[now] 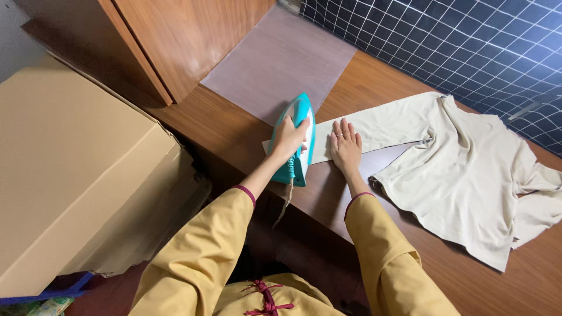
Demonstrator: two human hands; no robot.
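Note:
A teal and white clothes iron rests on the end of a sleeve of a cream long-sleeved shirt spread over a wooden table. My left hand grips the iron's handle. My right hand lies flat, fingers together, pressing the sleeve just right of the iron. The iron's cord hangs down over the table's near edge. Both my arms are in mustard-yellow sleeves with dark red cuffs.
A translucent sheet lies on the table beyond the iron. A dark wall with a white grid runs behind the shirt. A wooden cabinet stands at the back left. A large cardboard box sits left of the table.

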